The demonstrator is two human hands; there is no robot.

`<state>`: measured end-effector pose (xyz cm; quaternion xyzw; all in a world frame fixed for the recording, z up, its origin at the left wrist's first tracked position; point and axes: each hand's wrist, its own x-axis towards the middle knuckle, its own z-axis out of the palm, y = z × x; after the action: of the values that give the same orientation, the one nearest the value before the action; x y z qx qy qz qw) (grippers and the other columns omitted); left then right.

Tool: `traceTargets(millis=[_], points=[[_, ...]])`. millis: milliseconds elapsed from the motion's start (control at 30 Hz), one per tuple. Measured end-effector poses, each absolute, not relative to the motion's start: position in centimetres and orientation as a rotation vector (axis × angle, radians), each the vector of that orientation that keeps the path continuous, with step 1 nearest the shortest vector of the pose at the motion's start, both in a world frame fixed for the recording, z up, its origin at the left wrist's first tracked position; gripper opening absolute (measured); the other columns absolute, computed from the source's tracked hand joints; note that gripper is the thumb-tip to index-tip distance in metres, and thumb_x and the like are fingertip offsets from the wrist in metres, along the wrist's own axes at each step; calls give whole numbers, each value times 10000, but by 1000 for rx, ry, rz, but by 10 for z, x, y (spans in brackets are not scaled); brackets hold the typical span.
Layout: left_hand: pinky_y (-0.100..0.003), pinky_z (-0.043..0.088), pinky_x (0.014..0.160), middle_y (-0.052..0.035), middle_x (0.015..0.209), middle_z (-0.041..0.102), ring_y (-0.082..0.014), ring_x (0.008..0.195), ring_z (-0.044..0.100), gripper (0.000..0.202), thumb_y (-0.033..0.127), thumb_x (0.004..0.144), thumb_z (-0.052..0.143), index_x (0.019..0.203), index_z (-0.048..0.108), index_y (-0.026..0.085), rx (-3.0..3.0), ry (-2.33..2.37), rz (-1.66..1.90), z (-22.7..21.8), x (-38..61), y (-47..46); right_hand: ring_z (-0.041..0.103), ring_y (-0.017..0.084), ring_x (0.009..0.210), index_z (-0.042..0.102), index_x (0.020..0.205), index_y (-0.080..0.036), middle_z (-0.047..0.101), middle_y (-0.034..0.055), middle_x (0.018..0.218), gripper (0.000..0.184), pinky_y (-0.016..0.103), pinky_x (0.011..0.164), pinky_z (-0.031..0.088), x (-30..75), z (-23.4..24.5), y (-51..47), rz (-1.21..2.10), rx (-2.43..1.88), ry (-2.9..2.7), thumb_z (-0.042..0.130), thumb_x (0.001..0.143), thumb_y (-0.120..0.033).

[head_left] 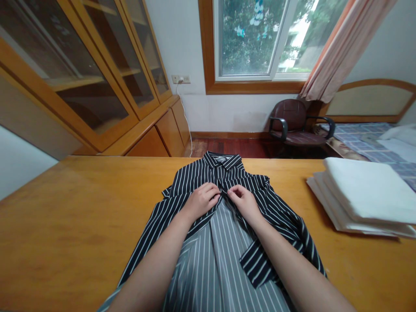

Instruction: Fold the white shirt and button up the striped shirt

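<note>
A black shirt with white stripes (pixel 191 175) lies face up on the wooden table, its collar at the far edge. Below the chest its front hangs apart, and the greyish striped inside shows. My left hand (pixel 204 198) pinches the left front edge near the middle of the chest. Across from it, my right hand (pixel 242 199) has thumb and finger closed on the right front edge. The two hands are close together but apart. Any button between the fingertips is too small or hidden to make out. One cuff rests folded inward beside my right forearm.
The wooden table (pixel 65 225) spreads on both sides of the shirt. A stack of folded white cloth or sheets (pixel 367 190) sits at the right. Beyond the table stand a dark red armchair (pixel 292 121), a bed (pixel 360 134) and a glass-door cabinet (pixel 130 108).
</note>
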<state>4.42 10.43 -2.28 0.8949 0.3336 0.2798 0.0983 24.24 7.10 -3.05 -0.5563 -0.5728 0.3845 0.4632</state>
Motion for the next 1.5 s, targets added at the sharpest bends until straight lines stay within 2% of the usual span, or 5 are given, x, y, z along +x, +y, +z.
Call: traceTargets(millis=[433, 567, 833, 1500], points=[[-353, 527, 871, -60, 977, 662, -190, 955, 620, 133, 206, 948, 526, 985, 654, 190, 2691, 969, 835, -21, 44, 104, 619, 189, 724, 655, 849, -202, 682, 23, 780, 252, 276, 676, 466, 239, -34, 68, 875, -1308, -1316, 604, 866, -449], [-348, 533, 859, -60, 972, 661, -188, 948, 623, 116, 204, 944, 538, 975, 648, 183, 2712, 959, 858, -23, 44, 105, 647, 194, 758, 677, 841, -208, 710, 25, 810, 212, 281, 706, 478, 237, -32, 66, 854, -1296, -1409, 604, 874, -404], [-344, 537, 849, -54, 969, 662, -186, 943, 629, 108, 205, 946, 544, 976, 646, 188, 2710, 956, 895, -23, 45, 105, 637, 179, 709, 680, 809, -214, 702, 7, 762, 172, 270, 673, 469, 236, -31, 66, 839, -1326, -1467, 596, 868, -352], [-340, 540, 837, -53, 956, 662, -176, 926, 626, 124, 207, 960, 534, 967, 656, 186, 2729, 896, 954, -21, 45, 103, 626, 183, 707, 678, 802, -212, 699, 8, 762, 176, 277, 668, 454, 237, -31, 67, 872, -1349, -1437, 600, 863, -358]])
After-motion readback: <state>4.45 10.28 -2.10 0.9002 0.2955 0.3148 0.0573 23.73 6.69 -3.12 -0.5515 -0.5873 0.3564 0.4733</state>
